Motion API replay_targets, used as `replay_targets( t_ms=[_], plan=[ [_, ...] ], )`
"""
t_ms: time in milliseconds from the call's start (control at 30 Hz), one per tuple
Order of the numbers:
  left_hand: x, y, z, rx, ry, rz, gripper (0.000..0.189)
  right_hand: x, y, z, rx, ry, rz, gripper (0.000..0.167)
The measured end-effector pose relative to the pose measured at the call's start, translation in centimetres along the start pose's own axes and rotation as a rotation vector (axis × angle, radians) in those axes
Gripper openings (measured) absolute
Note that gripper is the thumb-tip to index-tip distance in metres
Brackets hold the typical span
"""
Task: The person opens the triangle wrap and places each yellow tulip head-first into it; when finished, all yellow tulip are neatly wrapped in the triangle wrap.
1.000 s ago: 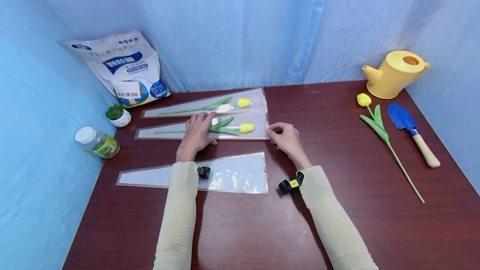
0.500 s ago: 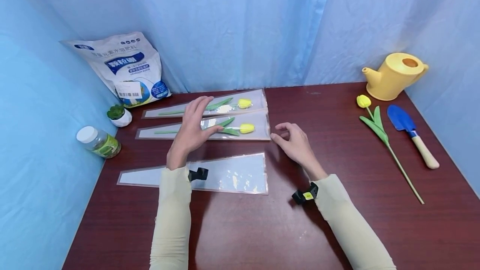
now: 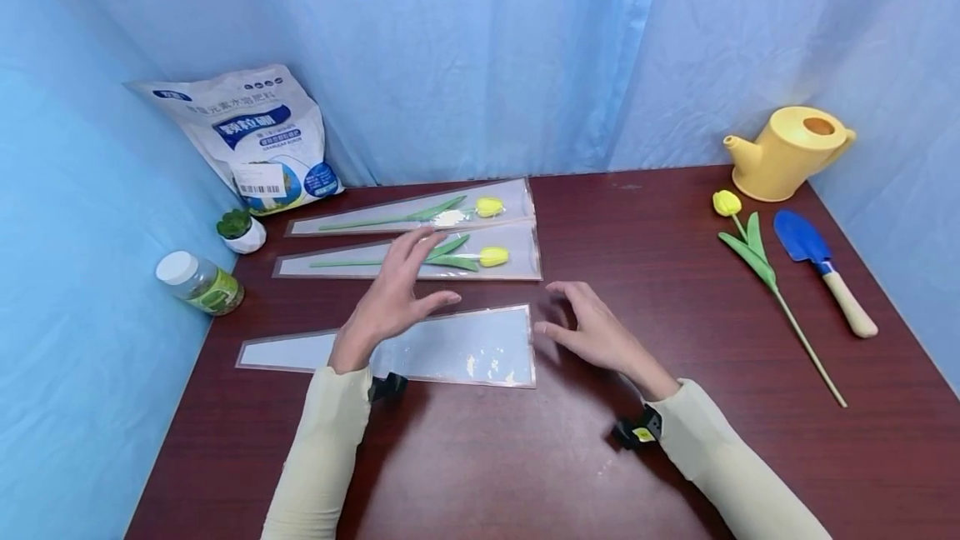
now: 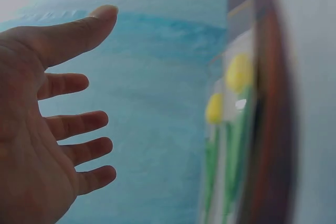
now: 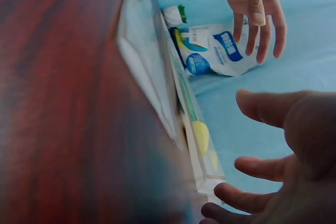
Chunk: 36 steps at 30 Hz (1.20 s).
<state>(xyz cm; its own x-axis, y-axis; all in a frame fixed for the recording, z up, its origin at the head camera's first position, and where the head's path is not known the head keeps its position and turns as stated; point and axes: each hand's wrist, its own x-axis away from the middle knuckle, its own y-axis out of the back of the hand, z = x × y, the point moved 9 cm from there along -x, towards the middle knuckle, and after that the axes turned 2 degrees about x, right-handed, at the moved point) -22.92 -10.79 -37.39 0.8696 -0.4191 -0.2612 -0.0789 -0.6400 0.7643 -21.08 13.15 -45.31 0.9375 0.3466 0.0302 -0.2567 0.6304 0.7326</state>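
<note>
My left hand [image 3: 393,290] hovers above the table with fingers spread and thumb apart, holding nothing; the left wrist view shows its bare palm [image 4: 31,124]. Below and beyond it lie two clear tapered sleeves, each with a yellow tulip: the back tulip [image 3: 489,207] and the nearer tulip [image 3: 493,257]. Closer to me lies a third tapered sleeve [image 3: 480,344] with no flower in it, partly hidden by the left hand. To the right of that sleeve's wide end, my right hand [image 3: 596,332] is raised with loosely bent fingers and grips nothing.
A loose yellow tulip [image 3: 761,261] lies at the right beside a blue trowel [image 3: 802,236], with a yellow watering can [image 3: 787,152] behind. At the left stand a fertilizer bag [image 3: 255,140], a small potted plant [image 3: 242,232] and a white-lidded jar [image 3: 202,283].
Both hands have let go of the nearer filled sleeve, lifted and drawn back toward me. The right hand no longer pinches its wide end. The sleeves and tulips stay in place.
</note>
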Motion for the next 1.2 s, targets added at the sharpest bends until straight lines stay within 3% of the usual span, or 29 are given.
replay_targets(
  t_ms=[300, 567, 733, 933, 1200],
  plan=[
    [2.4, -4.5, 0.1, -0.005, 0.021, 0.15, 0.079, 1.1, -2.1, -0.1, 0.149, 0.026, 0.117, 0.078],
    [3.5, -7.1, -1.2, -0.034, -0.082, 0.238, 0.07, 1.5, -3.4, 0.0, 0.227, 0.029, 0.159, 0.098],
    [4.1, -9.0, -1.7, -0.058, -0.097, 0.382, 0.069, 1.6, -3.7, 0.2, 0.262, 0.039, 0.162, 0.104],
    [5.4, -10.9, -1.4, -0.065, -0.018, 0.596, 0.072, 1.6, -4.0, 0.3, 0.301, 0.034, 0.169, 0.106],
    [6.1, -12.0, -1.3, -0.17, -0.029, 0.709, 0.069, 1.6, -4.1, 0.3, 0.332, 0.009, 0.16, 0.107]
  ],
)
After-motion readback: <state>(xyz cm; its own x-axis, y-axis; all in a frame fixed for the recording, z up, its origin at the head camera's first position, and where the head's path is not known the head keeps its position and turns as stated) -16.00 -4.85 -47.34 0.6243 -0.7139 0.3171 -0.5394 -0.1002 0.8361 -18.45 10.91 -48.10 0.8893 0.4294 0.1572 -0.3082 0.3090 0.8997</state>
